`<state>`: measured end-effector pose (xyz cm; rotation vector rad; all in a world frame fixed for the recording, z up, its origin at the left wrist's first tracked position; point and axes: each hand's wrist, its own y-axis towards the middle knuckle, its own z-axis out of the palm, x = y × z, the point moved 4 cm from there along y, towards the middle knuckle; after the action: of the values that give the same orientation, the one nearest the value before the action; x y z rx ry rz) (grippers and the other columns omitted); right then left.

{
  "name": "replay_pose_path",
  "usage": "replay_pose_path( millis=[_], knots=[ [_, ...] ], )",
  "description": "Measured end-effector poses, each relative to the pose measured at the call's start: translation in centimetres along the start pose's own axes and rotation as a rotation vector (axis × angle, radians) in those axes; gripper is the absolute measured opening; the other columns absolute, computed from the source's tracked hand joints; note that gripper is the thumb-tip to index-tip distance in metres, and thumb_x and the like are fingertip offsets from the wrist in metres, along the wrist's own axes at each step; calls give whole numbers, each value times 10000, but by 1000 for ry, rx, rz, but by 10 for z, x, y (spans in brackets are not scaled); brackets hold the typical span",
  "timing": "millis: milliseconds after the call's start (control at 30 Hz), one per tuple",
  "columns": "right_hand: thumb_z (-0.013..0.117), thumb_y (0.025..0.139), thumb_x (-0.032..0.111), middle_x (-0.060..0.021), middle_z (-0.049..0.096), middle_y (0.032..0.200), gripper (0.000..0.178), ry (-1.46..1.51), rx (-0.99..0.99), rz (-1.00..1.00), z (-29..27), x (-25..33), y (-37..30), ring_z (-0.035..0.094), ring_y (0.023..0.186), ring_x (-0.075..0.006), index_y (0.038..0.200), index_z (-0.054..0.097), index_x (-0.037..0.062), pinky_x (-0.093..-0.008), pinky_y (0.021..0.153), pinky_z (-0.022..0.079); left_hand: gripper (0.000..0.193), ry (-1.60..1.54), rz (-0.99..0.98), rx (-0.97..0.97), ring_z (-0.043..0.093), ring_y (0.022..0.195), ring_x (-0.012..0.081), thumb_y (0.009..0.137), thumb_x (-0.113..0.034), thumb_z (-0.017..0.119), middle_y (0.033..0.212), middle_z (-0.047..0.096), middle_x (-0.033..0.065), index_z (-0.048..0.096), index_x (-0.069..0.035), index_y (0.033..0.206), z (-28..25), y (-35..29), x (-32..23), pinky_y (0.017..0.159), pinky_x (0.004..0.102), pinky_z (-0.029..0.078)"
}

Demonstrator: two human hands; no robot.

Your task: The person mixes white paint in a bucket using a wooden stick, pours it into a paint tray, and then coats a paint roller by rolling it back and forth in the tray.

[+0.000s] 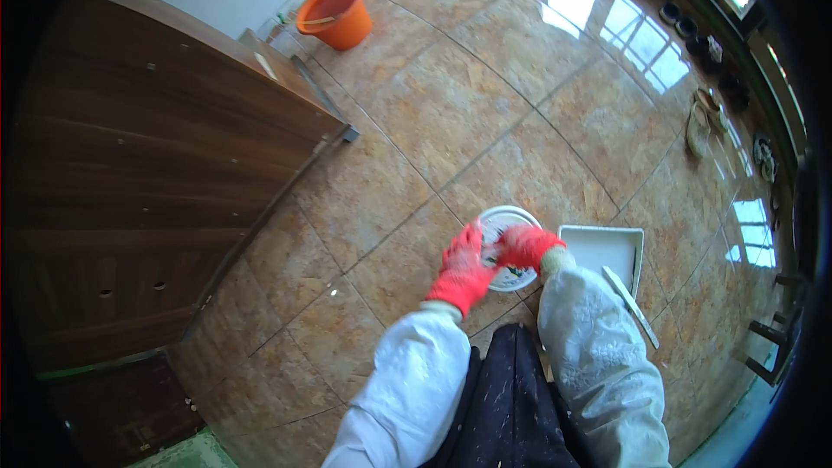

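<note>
A round white tub (506, 211), or its lid, sits on the floor in front of me, with dark green marks on its face. I cannot tell whether it is lidded. My left hand (464, 271), in a red glove, is closed at the tub's left rim, its thumb side toward the middle. Over the middle and right side, my right hand (526, 249), also red-gloved, has its fingers bent together; what they hold, if anything, is hidden. The two hands nearly meet above the tub and cover much of it.
Right of the tub lies a shallow white tray (598, 247) with a pale flat strip (631, 306) across its edge. An orange bucket (336, 17) stands by the far wall. A large brown wooden cabinet (173, 147) fills the left. Shoes (700, 126) line the far right.
</note>
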<state>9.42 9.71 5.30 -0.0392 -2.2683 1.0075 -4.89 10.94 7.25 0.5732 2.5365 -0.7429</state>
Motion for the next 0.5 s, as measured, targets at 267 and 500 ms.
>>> replay_pose_path(
  millis=[267, 500],
  knots=[
    [570, 777, 311, -172, 686, 978, 347, -163, 145, 263, 21, 17, -38, 662, 903, -335, 979, 707, 64, -432, 781, 524, 882, -678, -511, 132, 386, 1322, 322, 800, -474, 676, 1389, 418, 264, 305, 39, 1415, -146, -217, 25, 1077, 378, 323],
    [653, 758, 420, -127, 680, 757, 410, 369, -134, 302, -133, 73, -158, 654, 731, -253, 836, 704, 21, -380, 676, 499, 717, -389, -943, -188, 616, 879, 177, 767, -460, 711, 928, 646, 94, 495, -3, 1275, -315, -375, 175, 816, 304, 486]
  ],
)
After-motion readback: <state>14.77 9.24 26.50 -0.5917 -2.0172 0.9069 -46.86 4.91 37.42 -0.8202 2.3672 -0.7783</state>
